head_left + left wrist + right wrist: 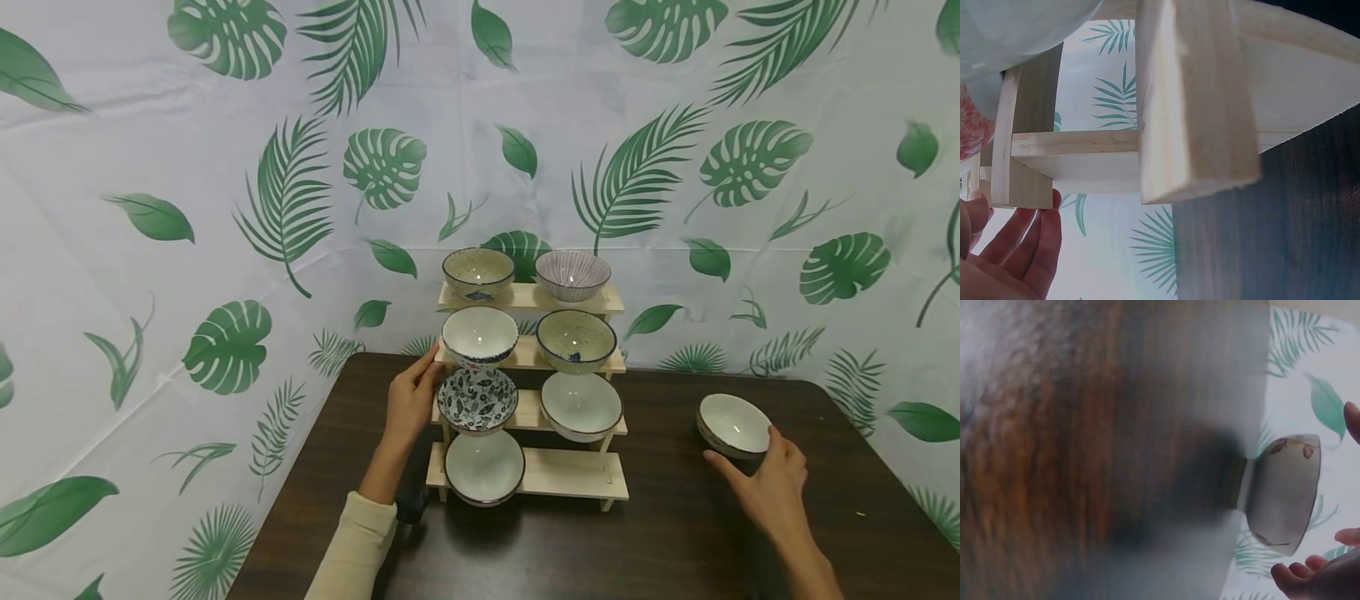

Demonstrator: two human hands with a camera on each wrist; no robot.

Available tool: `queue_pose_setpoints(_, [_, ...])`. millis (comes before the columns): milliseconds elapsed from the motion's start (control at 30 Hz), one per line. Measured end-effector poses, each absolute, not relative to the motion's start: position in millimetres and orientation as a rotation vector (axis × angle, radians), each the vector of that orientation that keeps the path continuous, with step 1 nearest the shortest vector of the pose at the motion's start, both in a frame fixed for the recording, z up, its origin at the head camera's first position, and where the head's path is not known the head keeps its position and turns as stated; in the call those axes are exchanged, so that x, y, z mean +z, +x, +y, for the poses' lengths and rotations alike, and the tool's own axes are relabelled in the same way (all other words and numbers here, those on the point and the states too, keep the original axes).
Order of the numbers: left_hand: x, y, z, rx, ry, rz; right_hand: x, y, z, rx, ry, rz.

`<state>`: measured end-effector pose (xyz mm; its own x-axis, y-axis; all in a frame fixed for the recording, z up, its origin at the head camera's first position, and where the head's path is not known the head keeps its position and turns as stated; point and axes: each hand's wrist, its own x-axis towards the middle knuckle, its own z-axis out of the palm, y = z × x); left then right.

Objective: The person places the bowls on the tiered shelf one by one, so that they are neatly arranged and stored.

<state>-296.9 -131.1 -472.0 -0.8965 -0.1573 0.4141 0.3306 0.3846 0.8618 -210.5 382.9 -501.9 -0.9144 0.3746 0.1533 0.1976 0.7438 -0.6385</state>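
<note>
A tiered wooden stand (570,471) carries several bowls. My left hand (411,398) is at the stand's left side, by a white bowl (480,335) on the second tier from the top. In the left wrist view, the left hand (1013,250) pinches the end of a wooden upright (1025,181) between thumb and fingers. On the table to the right sits a small white bowl (733,423) with a dark rim. My right hand (772,487) is spread around its near right side. In the right wrist view, the fingers (1329,575) appear apart from the bowl (1285,494).
Beside the white bowl is a speckled bowl (576,340). A leaf-patterned bowl (477,400) and a plain white bowl (581,406) share the tier below. Another bowl (484,467) sits on the lowest tier. The dark table (660,533) meets a leaf-print cloth (525,83) behind.
</note>
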Motion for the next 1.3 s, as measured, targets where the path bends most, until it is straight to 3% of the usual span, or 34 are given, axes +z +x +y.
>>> queue_pose_setpoints(1300, [-470, -294, -132, -1.630, -0.103, -2.233, -514, -251, 401, 1.030, -0.548, -2.682])
